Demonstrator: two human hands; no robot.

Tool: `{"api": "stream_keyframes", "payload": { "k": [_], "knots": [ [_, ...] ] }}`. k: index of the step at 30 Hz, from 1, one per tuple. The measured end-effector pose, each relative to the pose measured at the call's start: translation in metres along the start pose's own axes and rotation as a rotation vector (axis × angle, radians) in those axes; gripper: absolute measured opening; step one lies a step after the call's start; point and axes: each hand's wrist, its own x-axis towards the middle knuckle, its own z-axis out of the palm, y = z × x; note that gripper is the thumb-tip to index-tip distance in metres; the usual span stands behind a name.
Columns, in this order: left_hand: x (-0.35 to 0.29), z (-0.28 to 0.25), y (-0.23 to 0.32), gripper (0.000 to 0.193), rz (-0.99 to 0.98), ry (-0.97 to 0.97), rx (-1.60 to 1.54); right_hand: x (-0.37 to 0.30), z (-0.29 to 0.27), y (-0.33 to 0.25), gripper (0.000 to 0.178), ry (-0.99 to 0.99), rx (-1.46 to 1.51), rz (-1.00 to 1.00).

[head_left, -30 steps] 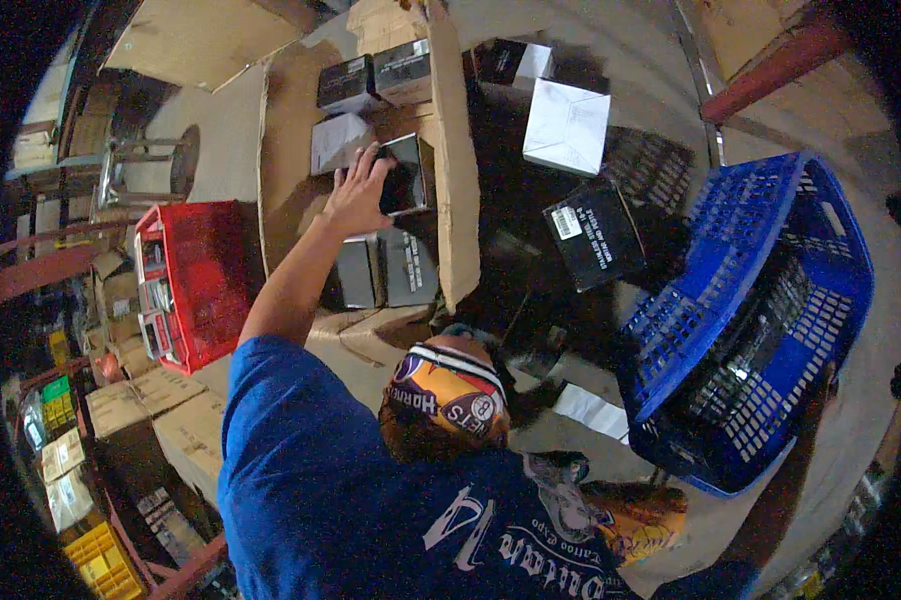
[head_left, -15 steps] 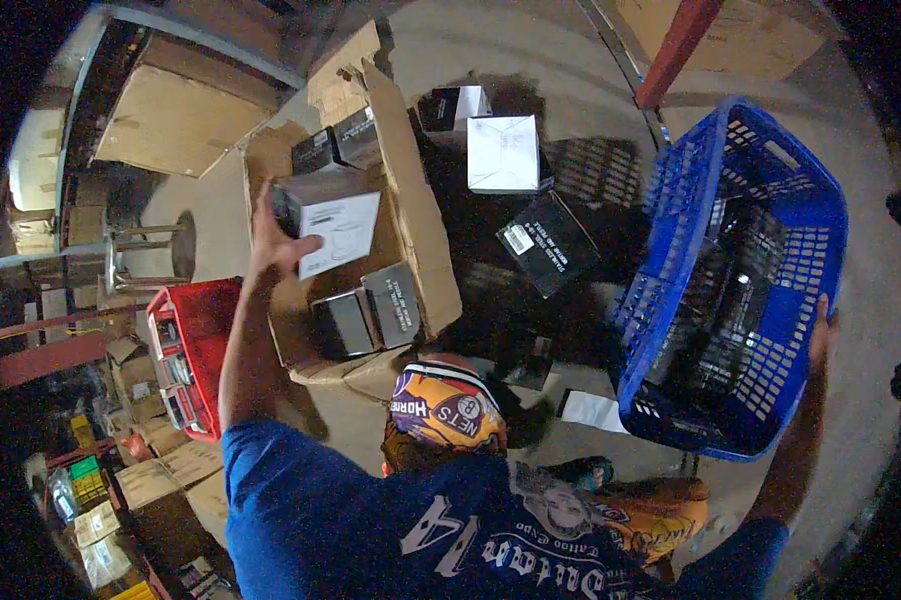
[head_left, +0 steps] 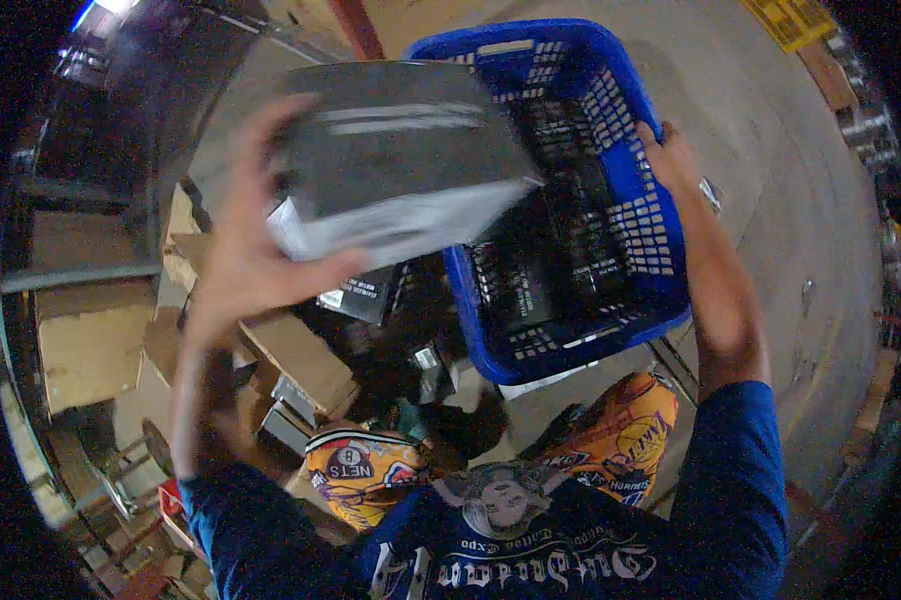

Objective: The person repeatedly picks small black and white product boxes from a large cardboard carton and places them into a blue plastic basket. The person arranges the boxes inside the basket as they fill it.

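Overhead, one grey box point(head_left: 400, 150) in left hand point(head_left: 245, 260), one blue basket point(head_left: 660, 250) in right hand point(head_left: 670, 155)

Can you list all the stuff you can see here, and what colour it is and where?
Box: one, dark grey with a pale end, blurred, held up at upper left beside the basket.
Plastic basket: one, blue, lattice walls, upper middle, with dark boxes inside.
Cardboard boxes: several, brown, open flaps, on the floor at left.
Small dark boxes: a few, black with pale labels, on the floor below the held box.
Concrete floor: grey, right side.
Knees in patterned shorts: two, orange and yellow, bottom middle.
Blue shirt: one, dark blue, bottom.
Left hand: grip on the box's near end.
Right hand: grip on the basket's right rim.
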Motion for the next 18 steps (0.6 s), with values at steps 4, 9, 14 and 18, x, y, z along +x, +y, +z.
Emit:
{"api": "stream_keyframes", "payload": {
  "k": [4, 9, 14, 18],
  "knots": [
    [0.076, 0.153, 0.024, 0.103, 0.21, -0.218, -0.135, -0.008, -0.003, -0.006, 0.082, -0.099, 0.032, 0.083],
    [0.082, 0.265, 0.027, 0.11, 0.251, -0.553, -0.195, -0.01, -0.001, -0.014, 0.079, -0.061, 0.129, 0.067],
    [0.058, 0.279, -0.001, 0.105, 0.278, -0.704, -0.108, -0.013, 0.0, -0.018, 0.078, -0.061, 0.106, 0.02],
    [0.064, 0.248, -0.017, 0.096, 0.481, -0.758, 0.286, -0.019, -0.001, -0.018, 0.076, 0.015, 0.159, -0.016]
  ]
}}
